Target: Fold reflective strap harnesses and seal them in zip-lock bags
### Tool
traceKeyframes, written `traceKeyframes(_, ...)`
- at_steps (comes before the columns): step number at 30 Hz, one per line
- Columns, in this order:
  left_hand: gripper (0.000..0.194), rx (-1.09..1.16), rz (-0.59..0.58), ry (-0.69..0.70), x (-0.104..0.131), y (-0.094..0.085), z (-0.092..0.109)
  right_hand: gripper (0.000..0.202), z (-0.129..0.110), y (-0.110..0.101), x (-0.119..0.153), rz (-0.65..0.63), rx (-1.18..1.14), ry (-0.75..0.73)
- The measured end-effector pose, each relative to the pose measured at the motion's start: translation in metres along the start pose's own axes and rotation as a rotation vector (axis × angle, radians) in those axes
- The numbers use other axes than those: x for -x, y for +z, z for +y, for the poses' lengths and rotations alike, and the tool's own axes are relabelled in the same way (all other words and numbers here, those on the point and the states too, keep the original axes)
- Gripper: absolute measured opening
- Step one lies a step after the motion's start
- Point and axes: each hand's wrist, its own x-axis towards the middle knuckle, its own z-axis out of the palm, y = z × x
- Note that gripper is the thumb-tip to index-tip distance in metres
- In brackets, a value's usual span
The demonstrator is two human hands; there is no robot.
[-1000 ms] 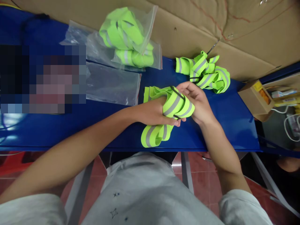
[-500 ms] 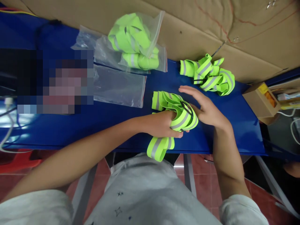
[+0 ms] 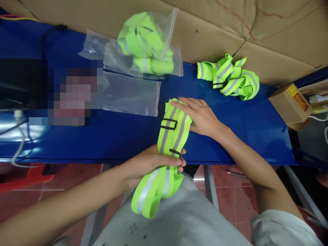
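Note:
A folded neon-yellow reflective strap with grey stripes and black buckles stretches between my hands over the table's front edge. My left hand is closed around its middle, thumb on top beside a buckle. From under that hand, looped ends of the strap hang toward my shirt. My right hand grips the far end, its fingers laid over the folded layers. Behind it to the right lies another loose bundle of reflective straps with a black buckle. A clear zip bag rests flat to the left.
Bagged reflective straps lie at the back against the cardboard panel. A small cardboard box stands at the right end of the blue table. At left are cables and a blurred-out patch.
My right hand has come left and taken hold of the strap's far end. The left hand has drawn nearer to my body, and the bunched strap is now straightened into a long folded band.

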Motion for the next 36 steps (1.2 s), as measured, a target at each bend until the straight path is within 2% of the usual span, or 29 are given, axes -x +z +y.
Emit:
traceKeyframes(4, 0.050, -0.068, -0.001, -0.029, 0.002, -0.004, -0.012, 0.076, 0.002, 0.011, 0.007, 0.022, 0.006, -0.043)
traceKeyframes(7, 0.055, -0.173, 0.031, -0.010, 0.001, -0.003, -0.012, 0.074, 0.004, 0.012, 0.010, 0.043, -0.031, -0.029)
traceKeyframes(10, 0.056, -0.283, 0.053, 0.033, -0.001, -0.002, -0.004, 0.060, 0.002, 0.005, 0.010, 0.125, -0.283, -0.027)
traceKeyframes(13, 0.051, -0.453, 0.060, 0.102, -0.005, -0.001, 0.011, 0.045, -0.004, -0.004, 0.012, 0.233, -0.688, 0.034)
traceKeyframes(16, 0.054, -0.589, -0.043, 0.241, -0.013, 0.003, 0.034, 0.031, -0.011, -0.007, 0.016, 0.296, -1.101, 0.186)
traceKeyframes(18, 0.053, -0.658, -0.094, 0.325, -0.023, 0.009, 0.051, 0.033, -0.014, -0.006, 0.017, 0.283, -1.344, 0.330)
traceKeyframes(20, 0.047, -0.771, -0.063, 0.368, -0.034, 0.015, 0.068, 0.041, -0.013, -0.006, 0.018, 0.284, -1.488, 0.471)
traceKeyframes(23, 0.042, -0.925, -0.003, 0.327, -0.050, 0.019, 0.093, 0.045, -0.006, -0.005, 0.017, 0.360, -1.511, 0.575)
traceKeyframes(25, 0.041, -0.996, 0.027, 0.322, -0.058, 0.016, 0.104, 0.043, -0.002, -0.005, 0.017, 0.392, -1.493, 0.575)
traceKeyframes(28, 0.039, -1.106, 0.040, 0.423, -0.062, 0.008, 0.111, 0.039, -0.002, -0.004, 0.017, 0.393, -1.524, 0.498)
traceKeyframes(33, 0.035, -1.035, -0.088, 0.558, -0.063, -0.002, 0.101, 0.041, -0.015, -0.011, 0.021, 0.279, -1.669, 0.351)
traceKeyframes(36, 0.026, -0.969, -0.169, 0.568, -0.066, -0.003, 0.096, 0.045, -0.018, -0.016, 0.026, 0.196, -1.679, 0.318)
